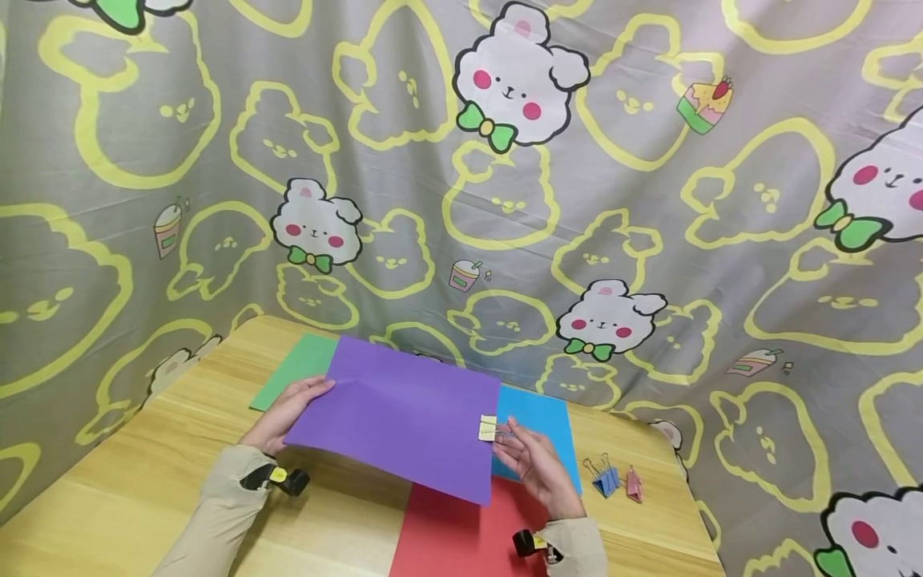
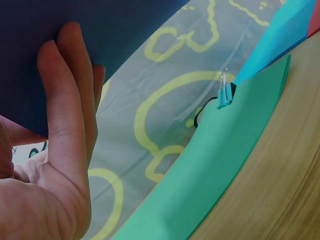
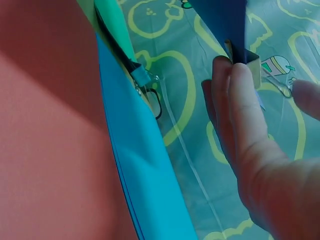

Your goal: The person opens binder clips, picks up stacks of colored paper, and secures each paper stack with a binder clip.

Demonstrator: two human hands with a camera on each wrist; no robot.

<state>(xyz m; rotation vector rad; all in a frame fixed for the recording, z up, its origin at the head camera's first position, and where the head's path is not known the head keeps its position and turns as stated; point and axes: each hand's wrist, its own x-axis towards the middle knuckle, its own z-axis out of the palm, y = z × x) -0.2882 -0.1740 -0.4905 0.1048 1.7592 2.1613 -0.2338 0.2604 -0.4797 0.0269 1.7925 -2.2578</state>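
Note:
A sheet of purple paper point(image 1: 404, 417) is held up, tilted, above the table. My left hand point(image 1: 292, 413) grips its left edge, and the left wrist view shows the fingers point(image 2: 67, 110) extended along one face. A pale yellow binder clip point(image 1: 488, 428) sits on the sheet's right edge with its wire handles pointing right. Beside that clip is my right hand point(image 1: 534, 465). From the right wrist, its straight fingers point(image 3: 245, 105) touch the sheet's edge by the clip, while the thumb point(image 3: 306, 97) stays apart, near the wire handle.
Green paper point(image 1: 296, 369) lies at the back left, blue paper point(image 1: 537, 425) at the right and red paper point(image 1: 447, 529) in front. A teal binder clip point(image 2: 226, 95) grips the green paper's edge. Blue point(image 1: 606, 478) and pink point(image 1: 634, 484) binder clips lie on the wooden table point(image 1: 663, 521), before a patterned curtain.

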